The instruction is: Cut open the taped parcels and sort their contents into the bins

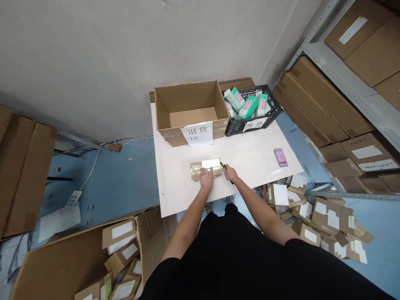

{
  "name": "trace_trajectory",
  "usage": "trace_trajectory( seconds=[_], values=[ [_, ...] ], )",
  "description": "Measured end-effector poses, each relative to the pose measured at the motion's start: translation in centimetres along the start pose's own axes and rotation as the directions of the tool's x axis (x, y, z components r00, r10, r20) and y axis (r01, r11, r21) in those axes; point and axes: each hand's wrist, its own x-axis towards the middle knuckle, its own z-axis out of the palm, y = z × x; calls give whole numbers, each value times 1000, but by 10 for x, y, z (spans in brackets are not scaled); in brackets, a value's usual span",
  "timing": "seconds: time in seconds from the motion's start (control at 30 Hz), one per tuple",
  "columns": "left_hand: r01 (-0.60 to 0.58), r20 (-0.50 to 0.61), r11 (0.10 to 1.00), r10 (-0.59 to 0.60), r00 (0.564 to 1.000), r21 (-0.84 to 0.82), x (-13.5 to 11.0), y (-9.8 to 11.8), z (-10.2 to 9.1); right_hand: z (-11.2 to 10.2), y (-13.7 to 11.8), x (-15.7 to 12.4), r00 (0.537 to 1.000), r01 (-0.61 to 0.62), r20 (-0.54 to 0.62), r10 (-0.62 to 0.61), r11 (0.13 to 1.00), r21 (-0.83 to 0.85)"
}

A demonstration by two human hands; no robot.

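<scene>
A small taped cardboard parcel (196, 170) with a white label lies flat on the white table (175, 187), near its front edge. On the parcel's near side rests my left hand (206, 178), its fingers spread over the top and label. My right hand (231, 173) is closed around a box cutter (223, 166) with a dark body and a yellow part. The cutter's tip is at the parcel's right end; whether the blade touches the tape is too small to tell.
Behind the parcel stand an open cardboard box (162, 135) with a paper sign and a black crate (275, 109) of green-and-pink boxes. A purple pack (280, 157) lies at the right. Opened cartons (325, 216) pile up beside the table; a large carton (62, 266) holds parcels at lower left.
</scene>
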Motion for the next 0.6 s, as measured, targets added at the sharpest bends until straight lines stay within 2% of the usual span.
trace_trajectory(
  seconds=[0.13, 0.33, 0.43, 0.53, 0.6],
  values=[
    [1, 9, 1000, -1, 1000, -23, 2, 0, -2, 11, -12, -4, 998, -33, -59, 23, 985, -168],
    [10, 16, 1000, -10, 1000, -8, 0, 2, -6, 20, -20, -12, 999, -46, -31, 41, 985, -164],
    [14, 14, 1000, -14, 1000, 4, 0, 2, -8, 12, -9, -20, 998, -51, 20, 54, 991, -127],
    [15, 15, 1000, -15, 1000, -7, 1, 2, -10, 4, 13, -33, 992, -75, 104, 74, 997, 4],
    [13, 15, 999, -12, 1000, -33, 1, 1, -11, 0, 28, -42, 995, -78, 71, 72, 994, 75]
  ],
)
